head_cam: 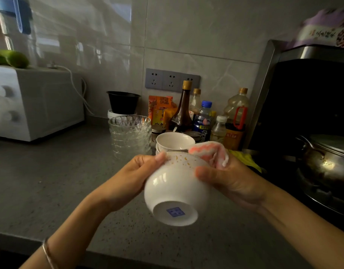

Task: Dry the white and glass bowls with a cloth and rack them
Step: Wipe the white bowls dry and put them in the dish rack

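A white bowl (176, 188) with a blue mark on its foot is held above the counter, its base tilted toward me. My left hand (137, 172) grips its rim on the left. My right hand (228, 179) holds a pink and white cloth (212, 152) at the bowl's right rim, thumb pressed on the outer wall. Behind them stands a stack of glass bowls (130, 133), and beside it a short stack of white bowls (175, 142).
A grey counter (50, 181) runs to a front edge below. A white oven (35, 103) stands at the left, a black tub (123, 102) and several sauce bottles (202, 117) at the back wall. A stove with a lidded steel pot (326, 158) is at the right.
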Available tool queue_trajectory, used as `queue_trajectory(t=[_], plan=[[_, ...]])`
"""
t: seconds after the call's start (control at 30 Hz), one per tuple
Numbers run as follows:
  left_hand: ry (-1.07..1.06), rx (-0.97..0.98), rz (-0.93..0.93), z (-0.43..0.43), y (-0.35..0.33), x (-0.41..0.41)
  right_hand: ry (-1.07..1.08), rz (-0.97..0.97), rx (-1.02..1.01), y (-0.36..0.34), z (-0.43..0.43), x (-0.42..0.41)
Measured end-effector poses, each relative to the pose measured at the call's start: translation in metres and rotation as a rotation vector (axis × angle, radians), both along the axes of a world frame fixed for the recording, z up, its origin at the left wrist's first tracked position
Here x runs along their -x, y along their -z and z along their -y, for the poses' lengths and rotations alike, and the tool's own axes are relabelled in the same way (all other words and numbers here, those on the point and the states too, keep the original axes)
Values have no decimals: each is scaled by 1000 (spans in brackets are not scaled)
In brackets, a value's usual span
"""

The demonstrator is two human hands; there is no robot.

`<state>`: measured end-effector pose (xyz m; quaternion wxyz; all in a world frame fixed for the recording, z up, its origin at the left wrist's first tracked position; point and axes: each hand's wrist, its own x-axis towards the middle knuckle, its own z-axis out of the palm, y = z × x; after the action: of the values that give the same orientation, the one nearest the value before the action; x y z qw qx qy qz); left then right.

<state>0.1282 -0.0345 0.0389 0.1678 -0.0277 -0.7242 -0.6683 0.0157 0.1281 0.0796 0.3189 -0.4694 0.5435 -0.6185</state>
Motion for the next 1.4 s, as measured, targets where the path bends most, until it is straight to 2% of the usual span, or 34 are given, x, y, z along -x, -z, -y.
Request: queue_trajectory(t=[0.03, 0.1, 0.2, 0.27, 0.33, 0.4, 0.43, 0.53, 0.7, 0.9, 1.1, 1.23, 1.4], plan=[[-54, -78, 7, -3, 0, 1, 59, 2, -1, 2, 1, 1], [-168, -218, 12, -9, 3, 2, 263, -159, 34, 5, 2, 5], [-296, -302, -4, -21, 11, 5, 533, -378, 286, 5, 1, 4], [-346, -401, -20, -28, 15, 8, 499, -572, 349, 14, 1, -3], [-345, -539, -34, -33, 16, 10, 413, -850, 271, 29, 7, -13], [-314, -619, -37, -39, 13, 10, 442, -1144, 233, 41, 14, -17], [-317, -656, -38, -39, 13, 10, 483, -1221, 241, 43, 16, -18], [-378, -808, -81, -38, 14, 9, 569, -1265, 314, 52, 17, -21], [-428, -899, -90, -38, 14, 9, 560, -1375, 394, 64, 15, -31], [-477, -777, -128, -32, 10, 9, 636, -1412, 332, 54, 9, -17], [-411, -735, -72, -36, 8, 11, 552, -1467, 337, 53, 10, -21], [-463, -671, -94, -30, 7, 12, 617, -1426, 280, 55, 5, -9], [-411, -624, -41, -33, 9, 16, 510, -1498, 310, 59, 0, -11]])
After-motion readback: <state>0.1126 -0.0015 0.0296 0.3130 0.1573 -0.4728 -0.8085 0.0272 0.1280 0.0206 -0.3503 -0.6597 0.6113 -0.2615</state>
